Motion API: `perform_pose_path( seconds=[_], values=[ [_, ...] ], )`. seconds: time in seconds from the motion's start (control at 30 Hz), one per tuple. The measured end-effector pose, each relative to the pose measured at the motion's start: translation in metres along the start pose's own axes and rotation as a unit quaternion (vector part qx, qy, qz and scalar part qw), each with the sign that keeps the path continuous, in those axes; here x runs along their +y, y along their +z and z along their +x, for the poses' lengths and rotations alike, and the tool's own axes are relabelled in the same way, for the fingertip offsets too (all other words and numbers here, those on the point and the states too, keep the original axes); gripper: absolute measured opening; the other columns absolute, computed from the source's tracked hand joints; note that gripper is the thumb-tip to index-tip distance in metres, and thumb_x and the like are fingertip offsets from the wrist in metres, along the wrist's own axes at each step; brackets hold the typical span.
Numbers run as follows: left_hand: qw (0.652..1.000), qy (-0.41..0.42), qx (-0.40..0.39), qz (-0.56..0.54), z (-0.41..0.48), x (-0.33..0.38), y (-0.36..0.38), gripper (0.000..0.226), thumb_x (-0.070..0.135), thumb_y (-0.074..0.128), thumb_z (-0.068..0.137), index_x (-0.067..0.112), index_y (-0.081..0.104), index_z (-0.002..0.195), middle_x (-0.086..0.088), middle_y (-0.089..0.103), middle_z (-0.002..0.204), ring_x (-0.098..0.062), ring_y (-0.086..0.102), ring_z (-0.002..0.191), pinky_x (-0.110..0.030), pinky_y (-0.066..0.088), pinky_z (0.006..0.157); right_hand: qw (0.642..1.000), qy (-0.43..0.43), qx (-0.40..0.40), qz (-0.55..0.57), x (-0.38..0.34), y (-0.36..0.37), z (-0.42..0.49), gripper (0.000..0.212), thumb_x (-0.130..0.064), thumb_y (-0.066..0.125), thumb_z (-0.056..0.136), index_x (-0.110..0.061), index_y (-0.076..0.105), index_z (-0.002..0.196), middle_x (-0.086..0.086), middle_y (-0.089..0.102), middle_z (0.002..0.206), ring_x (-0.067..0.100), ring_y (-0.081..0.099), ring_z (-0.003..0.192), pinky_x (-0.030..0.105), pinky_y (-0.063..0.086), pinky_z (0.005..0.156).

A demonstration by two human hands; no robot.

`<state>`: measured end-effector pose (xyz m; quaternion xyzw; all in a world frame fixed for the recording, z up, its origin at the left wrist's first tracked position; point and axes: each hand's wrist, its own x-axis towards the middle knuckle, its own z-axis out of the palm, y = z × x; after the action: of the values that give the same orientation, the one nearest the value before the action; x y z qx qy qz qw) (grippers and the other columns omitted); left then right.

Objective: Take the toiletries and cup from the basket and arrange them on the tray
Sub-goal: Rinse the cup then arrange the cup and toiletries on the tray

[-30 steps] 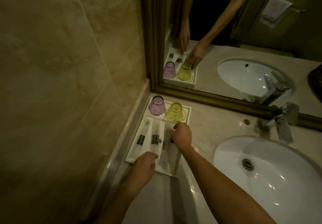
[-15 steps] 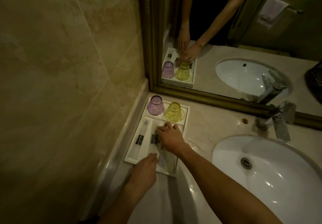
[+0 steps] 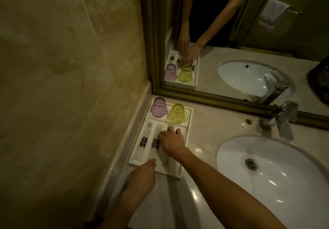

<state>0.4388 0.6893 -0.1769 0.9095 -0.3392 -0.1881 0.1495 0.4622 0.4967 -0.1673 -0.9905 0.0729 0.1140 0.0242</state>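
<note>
White tray (image 3: 189, 122) at centre frame, in the counter's corner. Purple cup (image 3: 159, 107) and yellow cup (image 3: 177, 113) stood inverted at its far end. Right hand (image 3: 172, 142) lay flat, fingers spread, on the wrapped toiletries (image 3: 143, 142); left hand (image 3: 142, 176) touched the near rim, grip indiscernible.

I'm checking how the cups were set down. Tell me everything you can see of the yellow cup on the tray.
The yellow translucent cup stands upside down, base up and wider rim down, in the far compartment of the white rectangular tray by the mirror. Its wall looks patterned and it looks like glass or plastic. It stands right of the purple translucent cup; whether they touch is unclear. Neither hand touches it; the right hand lies just in front.
</note>
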Motion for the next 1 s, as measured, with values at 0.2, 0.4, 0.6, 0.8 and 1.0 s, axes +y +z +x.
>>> perform_pose_path(
  seconds=[0.2, 0.4, 0.6, 0.8, 1.0],
  values=[
    [0.999, 0.031, 0.005, -0.009, 0.001, -0.003, -0.002, 0.051, 0.016, 0.045, 0.098, 0.015, 0.044, 0.149, 0.002, 0.038, 0.16, -0.013, 0.04, 0.143, -0.024, 0.031, 0.113, 0.991, 0.088, 0.057, 0.078, 0.026, -0.019, -0.005, 0.05, -0.019, 0.06, 0.088, -0.017, 0.053, 0.137, 0.004, 0.056, 0.143, 0.033, 0.042, 0.133, 0.047, 0.037, 0.098],
    [0.995, 0.07, 0.043, -0.05, 0.016, 0.028, -0.013, 0.034, 0.01, 0.052, 0.096, 0.009, 0.063, 0.128, -0.01, 0.065, 0.128, -0.024, 0.06, 0.117, -0.029, 0.045, 0.098, 0.982, 0.151, 0.077, 0.089, 0.068, -0.007, -0.036, 0.041, -0.014, 0.05, 0.091, -0.019, 0.062, 0.13, 0.003, 0.062, 0.138, 0.028, 0.046, 0.128, 0.044, 0.036, 0.095],
    [0.997, 0.073, 0.022, -0.005, 0.034, 0.052, -0.002, 0.036, 0.017, 0.05, 0.098, 0.022, 0.06, 0.132, -0.007, 0.055, 0.134, -0.023, 0.058, 0.114, -0.036, 0.053, 0.093, 0.996, 0.079, 0.022, 0.028, 0.062, 0.007, -0.062, 0.048, -0.014, 0.049, 0.091, -0.021, 0.055, 0.138, -0.002, 0.052, 0.15, 0.029, 0.036, 0.142, 0.044, 0.029, 0.093],
    [0.999, 0.038, 0.021, 0.023, 0.038, 0.061, 0.009, 0.025, 0.022, 0.047, 0.101, 0.012, 0.068, 0.109, -0.009, 0.055, 0.13, -0.019, 0.056, 0.108, -0.029, 0.049, 0.091, 0.995, 0.093, 0.019, 0.031, 0.062, 0.011, -0.061, 0.048, -0.013, 0.05, 0.088, -0.021, 0.057, 0.135, -0.002, 0.052, 0.149, 0.03, 0.033, 0.144, 0.046, 0.03, 0.094],
    [0.997, 0.005, 0.071, -0.007, 0.04, 0.061, 0.006, 0.03, 0.007, 0.059, 0.095, 0.008, 0.065, 0.124, -0.008, 0.066, 0.123, -0.02, 0.064, 0.104, -0.029, 0.052, 0.091, 0.933, 0.2, 0.11, 0.277, 0.047, -0.003, -0.041, 0.024, -0.027, 0.055, 0.092, -0.012, 0.072, 0.099, 0.01, 0.076, 0.099, 0.031, 0.067, 0.099, 0.038, 0.048, 0.079]
  ],
)
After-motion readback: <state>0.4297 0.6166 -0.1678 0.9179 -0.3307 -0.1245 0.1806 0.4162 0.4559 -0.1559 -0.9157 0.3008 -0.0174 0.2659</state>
